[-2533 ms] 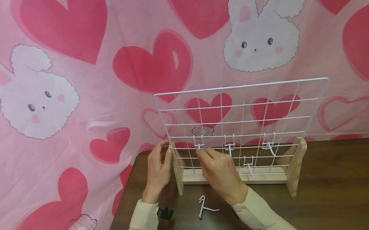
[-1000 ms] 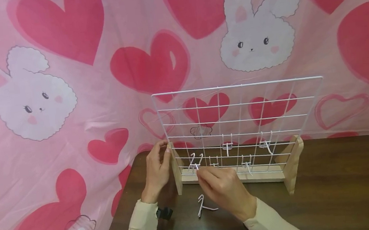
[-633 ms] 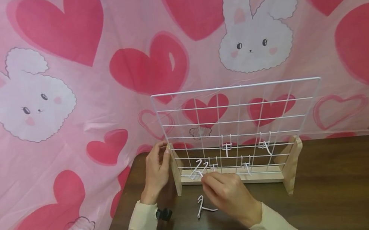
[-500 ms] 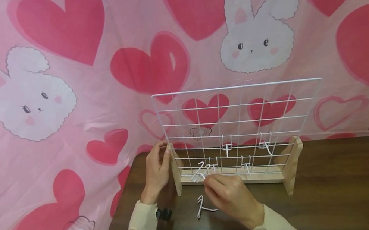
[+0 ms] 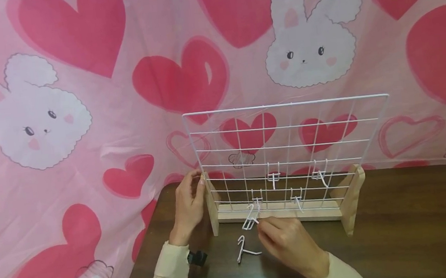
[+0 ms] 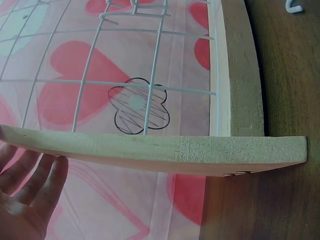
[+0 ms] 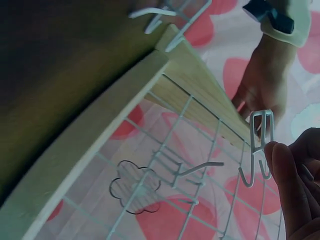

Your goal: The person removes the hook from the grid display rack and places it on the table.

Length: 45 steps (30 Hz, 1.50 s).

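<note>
A white wire grid rack [image 5: 284,104] stands on wooden end posts. At its left side my left hand [image 5: 189,201] holds the upper part of the left post [image 5: 213,212]; the left wrist view shows fingers [image 6: 50,185] against the post's outer face. My right hand [image 5: 293,242] pinches a white wire display hook [image 5: 249,223] by its prong, in front of the rack's lower edge. In the right wrist view the held hook [image 7: 263,131] shows its two bent ends and rectangular frame. Several like it hang on the grid, among them an upper hook [image 5: 274,177] and a lower hook [image 5: 257,199].
Another loose hook [image 5: 241,249] lies on the dark wooden table [image 5: 411,223], just left of my right fingertips. A wooden base bar [image 5: 320,212] joins the posts. Behind the rack hangs a pink cloth [image 5: 146,29] with hearts and rabbits. A black wrist device [image 5: 196,258] sits below my left hand.
My right hand has brought the hook down from the upper left of the grid, then rightward and toward me past the lower edge. My left hand keeps its place at the post.
</note>
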Motion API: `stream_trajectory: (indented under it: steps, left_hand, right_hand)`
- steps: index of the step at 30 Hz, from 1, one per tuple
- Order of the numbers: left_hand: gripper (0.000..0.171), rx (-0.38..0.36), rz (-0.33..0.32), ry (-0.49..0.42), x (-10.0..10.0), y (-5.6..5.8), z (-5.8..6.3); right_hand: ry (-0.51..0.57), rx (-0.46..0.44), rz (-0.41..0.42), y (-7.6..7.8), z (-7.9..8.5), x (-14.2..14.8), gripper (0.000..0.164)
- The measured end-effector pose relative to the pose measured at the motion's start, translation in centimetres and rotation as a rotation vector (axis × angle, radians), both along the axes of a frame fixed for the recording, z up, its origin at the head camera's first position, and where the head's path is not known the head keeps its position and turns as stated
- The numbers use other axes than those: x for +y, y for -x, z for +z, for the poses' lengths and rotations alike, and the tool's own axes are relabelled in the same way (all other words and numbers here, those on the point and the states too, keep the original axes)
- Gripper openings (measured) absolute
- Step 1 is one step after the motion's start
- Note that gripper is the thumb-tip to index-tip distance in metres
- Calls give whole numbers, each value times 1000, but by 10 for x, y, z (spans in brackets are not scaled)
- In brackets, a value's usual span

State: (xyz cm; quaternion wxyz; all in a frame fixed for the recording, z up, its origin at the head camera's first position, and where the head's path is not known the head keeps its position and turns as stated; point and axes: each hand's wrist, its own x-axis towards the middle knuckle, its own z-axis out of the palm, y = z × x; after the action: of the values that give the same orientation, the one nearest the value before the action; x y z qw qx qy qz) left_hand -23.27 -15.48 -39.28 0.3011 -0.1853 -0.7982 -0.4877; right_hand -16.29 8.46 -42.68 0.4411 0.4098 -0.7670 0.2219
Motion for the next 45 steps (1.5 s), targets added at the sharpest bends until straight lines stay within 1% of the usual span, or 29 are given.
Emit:
stream_trajectory:
  steps: [2, 5, 8, 10, 14, 19, 22, 25, 29, 35, 39, 45]
  left_hand:
    - [21, 3, 2, 1, 0, 0, 1]
    - [21, 4, 2, 10, 0, -2, 2]
    - [22, 3, 3, 17, -1, -3, 2]
    - [22, -1, 1, 15, -1, -3, 3]
    - [22, -9, 2, 10, -1, -4, 3]
    - [21, -6, 3, 9, -1, -4, 2]
    - [21, -3, 2, 13, -1, -4, 2]
    - [21, 0, 3, 22, 0, -4, 1]
    - [20, -2, 11, 34, 0, -4, 1]
    - [21, -5, 6, 25, 0, -4, 1]
    - [21, 11, 4, 23, 0, -3, 2]
    - [21, 8, 13, 35, 0, -4, 2]
  right_hand:
    - [-12, -9, -10, -1, -3, 4, 26]
    - [-35, -52, 0, -3, -8, 11, 26]
    - [-80, -101, 8, -6, -14, 19, 26]
    - [-115, -118, 8, -8, -17, 23, 29]
    - [-158, -126, 15, -10, -21, 27, 33]
    - [-162, -127, 37, -11, -22, 27, 33]
    - [-173, -140, 46, -10, -25, 29, 26]
    - [-204, -156, 34, -8, -29, 32, 19]
    - [-250, -171, 12, -8, -35, 35, 25]
    - [-253, -215, 40, -7, -39, 38, 29]
    - [-263, -242, 45, -5, -41, 38, 30]
    - [-321, -256, -11, -3, -46, 41, 33]
